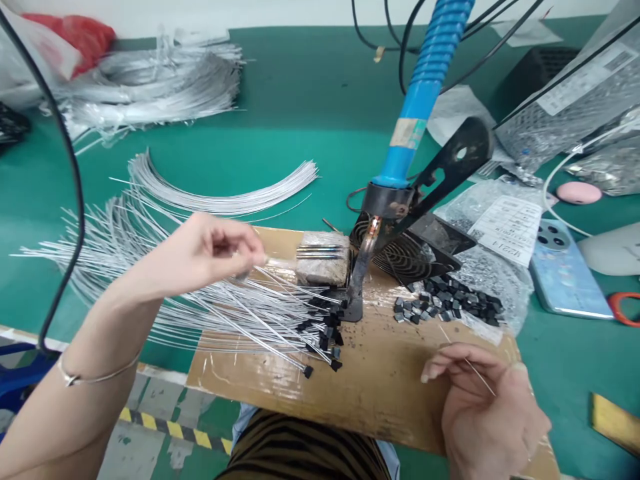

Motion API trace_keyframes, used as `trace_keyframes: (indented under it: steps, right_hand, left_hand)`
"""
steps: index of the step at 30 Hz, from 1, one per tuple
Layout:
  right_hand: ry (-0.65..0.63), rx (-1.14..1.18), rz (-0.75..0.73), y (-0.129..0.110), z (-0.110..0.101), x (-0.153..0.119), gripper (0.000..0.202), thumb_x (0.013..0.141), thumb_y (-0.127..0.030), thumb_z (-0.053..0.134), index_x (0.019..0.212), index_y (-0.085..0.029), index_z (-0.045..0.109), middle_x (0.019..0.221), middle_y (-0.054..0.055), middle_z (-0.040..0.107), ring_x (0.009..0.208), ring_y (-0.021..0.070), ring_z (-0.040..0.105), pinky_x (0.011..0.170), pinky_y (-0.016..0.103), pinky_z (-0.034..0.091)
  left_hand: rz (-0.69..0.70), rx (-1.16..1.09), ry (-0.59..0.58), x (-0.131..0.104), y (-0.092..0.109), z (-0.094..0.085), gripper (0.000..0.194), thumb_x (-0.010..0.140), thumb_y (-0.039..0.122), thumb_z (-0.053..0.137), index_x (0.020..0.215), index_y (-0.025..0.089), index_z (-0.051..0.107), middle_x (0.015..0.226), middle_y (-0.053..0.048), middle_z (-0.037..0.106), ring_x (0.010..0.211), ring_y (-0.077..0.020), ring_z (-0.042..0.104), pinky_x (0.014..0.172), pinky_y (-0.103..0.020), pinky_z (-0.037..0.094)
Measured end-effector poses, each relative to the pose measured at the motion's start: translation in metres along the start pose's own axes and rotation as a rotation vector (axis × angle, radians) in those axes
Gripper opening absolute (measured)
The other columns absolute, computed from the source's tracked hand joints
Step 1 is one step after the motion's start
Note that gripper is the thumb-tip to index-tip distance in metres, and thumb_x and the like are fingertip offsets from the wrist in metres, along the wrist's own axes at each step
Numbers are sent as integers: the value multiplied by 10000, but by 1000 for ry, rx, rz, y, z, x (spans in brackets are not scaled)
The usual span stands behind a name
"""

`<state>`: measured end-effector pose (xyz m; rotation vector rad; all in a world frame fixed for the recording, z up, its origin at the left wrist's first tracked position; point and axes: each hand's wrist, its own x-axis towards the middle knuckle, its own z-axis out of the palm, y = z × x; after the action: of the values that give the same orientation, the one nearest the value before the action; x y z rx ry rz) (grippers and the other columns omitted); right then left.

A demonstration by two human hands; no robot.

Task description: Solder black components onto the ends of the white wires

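Observation:
My left hand (210,257) is closed in a pinch over the heap of white wires (225,310). What its fingertips hold, if anything, is too blurred to make out. At the lower right, my right hand (490,400) has curled fingers with a thin metallic wire (470,365) between them. Small black connectors (325,333) sit on the right ends of the heaped wires. Just right of my left fingertips is a greyish block (323,270) with dark metallic strips across its top. Beside it, a blue-handled soldering iron (406,150) points down in a black metal bracket.
A pile of loose black connectors (450,300) lies on the brown cardboard (400,380), near a clear plastic bag (480,267). A curved wire bundle (225,197) lies behind my left hand. At right are a blue phone (570,273) and a pink oval object (579,193). A black cable (75,167) hangs left.

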<state>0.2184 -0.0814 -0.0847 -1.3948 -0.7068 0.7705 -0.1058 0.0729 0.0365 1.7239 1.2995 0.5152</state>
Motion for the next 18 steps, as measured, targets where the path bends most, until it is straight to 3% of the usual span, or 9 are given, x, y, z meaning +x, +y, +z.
trace_keyframes:
  steps: [2,5,11,13,18]
  right_hand:
    - [-51,-38,-8,-3,3,-6,468,1050,-530,603,790,-167,744,634,23,671,501,148,602,472,275,470]
    - [-229,-142,-69,-12,15,-19,338,1038,-380,670,780,-177,749,613,-3,633,482,117,561,454,241,396]
    - [-690,-183,90,-34,44,-30,283,1040,-343,661,793,-209,689,711,-25,599,596,104,517,554,235,378]
    - [-727,-174,103,-34,49,-29,299,1019,-334,699,752,-211,645,696,-36,584,605,102,506,554,231,363]
    - [-680,-138,82,-28,50,-29,309,1006,-302,735,733,-213,621,677,-51,574,597,91,480,553,231,336]
  left_hand:
    - [-58,-81,-224,-12,1,8,190,843,308,767,663,248,776,535,-24,649,447,-138,487,406,-263,343]
    - [-78,-169,-340,-21,-1,29,197,854,289,758,667,227,764,575,-24,669,481,-128,505,437,-235,382]
    - [-187,-284,-374,-27,-2,59,213,858,308,748,693,175,733,572,8,622,520,-95,451,483,-194,341]
    - [-221,-303,-366,-29,-2,62,230,857,327,753,693,168,728,573,10,602,528,-95,430,493,-200,325]
    - [-249,-341,-313,-32,-2,64,222,845,327,762,681,178,744,587,4,607,550,-104,437,514,-211,324]
